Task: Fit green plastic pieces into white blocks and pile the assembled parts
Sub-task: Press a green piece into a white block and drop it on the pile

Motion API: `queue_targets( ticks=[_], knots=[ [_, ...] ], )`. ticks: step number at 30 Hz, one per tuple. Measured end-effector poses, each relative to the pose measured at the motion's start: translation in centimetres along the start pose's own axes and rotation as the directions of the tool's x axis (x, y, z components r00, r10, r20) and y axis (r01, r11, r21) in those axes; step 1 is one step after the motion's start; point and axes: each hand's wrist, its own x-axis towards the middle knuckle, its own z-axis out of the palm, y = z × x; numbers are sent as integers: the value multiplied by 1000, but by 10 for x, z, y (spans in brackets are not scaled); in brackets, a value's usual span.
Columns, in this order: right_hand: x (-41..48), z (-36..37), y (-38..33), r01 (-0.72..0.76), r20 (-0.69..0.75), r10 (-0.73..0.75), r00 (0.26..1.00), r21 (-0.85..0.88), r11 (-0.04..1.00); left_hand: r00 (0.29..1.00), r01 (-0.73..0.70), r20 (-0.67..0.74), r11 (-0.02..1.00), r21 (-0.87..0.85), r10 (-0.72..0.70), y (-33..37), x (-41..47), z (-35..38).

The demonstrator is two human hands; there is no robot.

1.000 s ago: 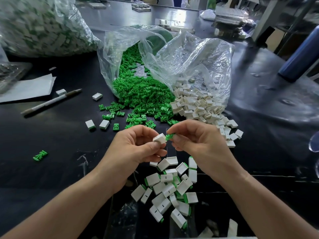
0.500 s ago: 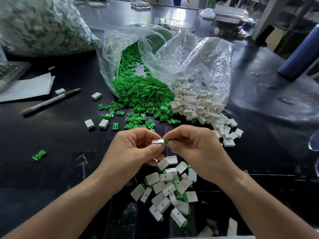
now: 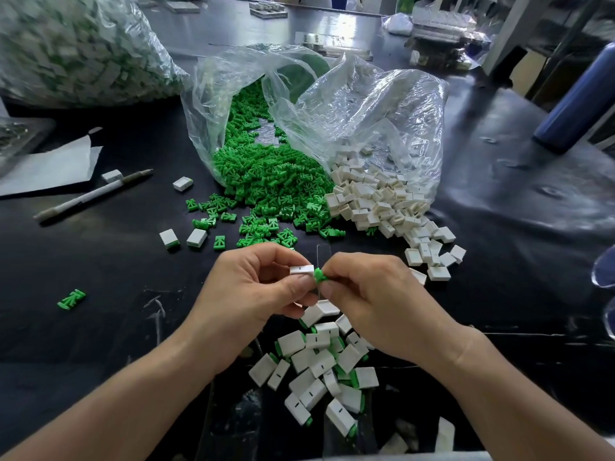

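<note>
My left hand (image 3: 253, 294) pinches a small white block (image 3: 302, 270) between thumb and fingers. My right hand (image 3: 376, 297) pinches a green plastic piece (image 3: 320, 276) whose tip meets the block's right end. Below both hands lies a pile of assembled parts (image 3: 319, 367), white blocks with green ends showing. Loose green pieces (image 3: 269, 184) spill from a clear bag (image 3: 233, 94) beyond the hands. Loose white blocks (image 3: 382, 201) spill from a second clear bag (image 3: 376, 108) to the right of them.
A big clear sack of parts (image 3: 76, 51) fills the far left. A pen (image 3: 90, 196) and white paper (image 3: 46, 168) lie at the left. A few stray blocks (image 3: 183, 237) and a single green piece (image 3: 71, 299) sit on the black table (image 3: 515, 227). A blue cylinder (image 3: 579, 101) stands at right.
Both hands dropped a little toward the pile. The white block turned level, and the green piece now shows more clearly at its right end.
</note>
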Motion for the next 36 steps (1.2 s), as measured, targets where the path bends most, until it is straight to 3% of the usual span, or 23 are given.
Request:
queue_targets(
  ticks=[8, 12, 22, 31, 36],
  knots=[
    [1, 3, 4, 39, -193, -20, 981, 96, 995, 1000, -1, 7, 1000, 23, 0, 0, 0, 0],
    [1, 4, 5, 35, -189, 7, 982, 219, 975, 1000, -8, 7, 1000, 23, 8, 0, -1, -1],
    [0, 7, 4, -4, -153, 57, 987, 324, 946, 1000, -18, 22, 1000, 25, 18, 0, -1, -1],
    [0, 4, 6, 34, -141, 0, 990, 239, 970, 1000, -17, 21, 997, 70, 15, -1, -1, -1],
    [0, 4, 6, -69, -125, 121, 985, 360, 931, 999, -27, 19, 997, 71, 25, 1, -2, -2]
  ],
)
